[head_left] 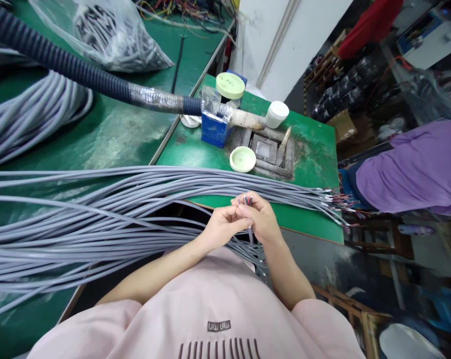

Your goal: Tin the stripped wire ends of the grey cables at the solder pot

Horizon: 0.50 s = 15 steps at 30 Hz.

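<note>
Both hands meet in front of my chest, closed around the stripped end of a grey cable (250,234). Thin coloured wires (247,200) stick up between the fingertips. My left hand (225,224) pinches at the wires from the left. My right hand (261,218) wraps the cable end from the right, its thumb across the front. Just beyond the hands, a long bundle of grey cables (195,180) lies over the bench, its stripped ends (337,199) fanned out at the right edge. More grey cables (98,254) run in from the left, passing below my left hand.
A solder pot (264,148) with a scraper (284,146) sits on the green bench (315,144). Around it are a pale green lid (242,159), a white tub (276,114), a blue box (214,130) and a ribbed hose (98,85). A person in purple (415,167) is at right.
</note>
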{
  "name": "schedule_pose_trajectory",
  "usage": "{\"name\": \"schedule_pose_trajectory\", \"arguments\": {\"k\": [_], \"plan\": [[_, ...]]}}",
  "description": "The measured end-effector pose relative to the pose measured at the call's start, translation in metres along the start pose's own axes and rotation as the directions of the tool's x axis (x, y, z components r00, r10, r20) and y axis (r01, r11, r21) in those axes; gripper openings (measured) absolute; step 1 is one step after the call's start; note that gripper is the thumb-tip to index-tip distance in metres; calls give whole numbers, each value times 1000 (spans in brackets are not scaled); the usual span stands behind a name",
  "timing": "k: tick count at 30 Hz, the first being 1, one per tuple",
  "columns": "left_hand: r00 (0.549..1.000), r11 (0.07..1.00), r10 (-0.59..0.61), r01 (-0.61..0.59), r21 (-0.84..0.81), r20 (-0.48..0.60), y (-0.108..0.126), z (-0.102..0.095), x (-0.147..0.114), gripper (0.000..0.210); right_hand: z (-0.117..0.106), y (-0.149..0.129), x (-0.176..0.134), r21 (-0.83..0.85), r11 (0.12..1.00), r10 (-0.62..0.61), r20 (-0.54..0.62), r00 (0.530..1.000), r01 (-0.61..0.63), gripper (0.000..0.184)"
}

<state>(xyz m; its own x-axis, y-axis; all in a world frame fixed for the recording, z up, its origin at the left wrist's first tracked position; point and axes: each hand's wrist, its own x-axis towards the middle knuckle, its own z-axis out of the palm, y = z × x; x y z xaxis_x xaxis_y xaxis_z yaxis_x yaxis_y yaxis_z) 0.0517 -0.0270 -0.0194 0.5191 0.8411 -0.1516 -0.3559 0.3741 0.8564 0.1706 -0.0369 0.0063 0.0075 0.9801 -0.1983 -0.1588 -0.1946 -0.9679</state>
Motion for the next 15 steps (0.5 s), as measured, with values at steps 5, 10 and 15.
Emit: {"name": "schedule_pose_trajectory", "arguments": {"k": [5, 10, 15], "plan": [[1000, 1000, 17, -17, 12, 0, -2, 1, -1, 27, -1, 1, -1, -5, 1000, -8, 5, 1000, 8, 10], [998, 994, 66, -64, 85, -24, -5, 0, -3, 25, -4, 3, -2, -6, 998, -58, 32, 998, 58, 14], [993, 976, 116, -110, 188, -19, -7, -1, -6, 26, -7, 6, -3, 31, 998, -60, 57, 997, 58, 15]]}}
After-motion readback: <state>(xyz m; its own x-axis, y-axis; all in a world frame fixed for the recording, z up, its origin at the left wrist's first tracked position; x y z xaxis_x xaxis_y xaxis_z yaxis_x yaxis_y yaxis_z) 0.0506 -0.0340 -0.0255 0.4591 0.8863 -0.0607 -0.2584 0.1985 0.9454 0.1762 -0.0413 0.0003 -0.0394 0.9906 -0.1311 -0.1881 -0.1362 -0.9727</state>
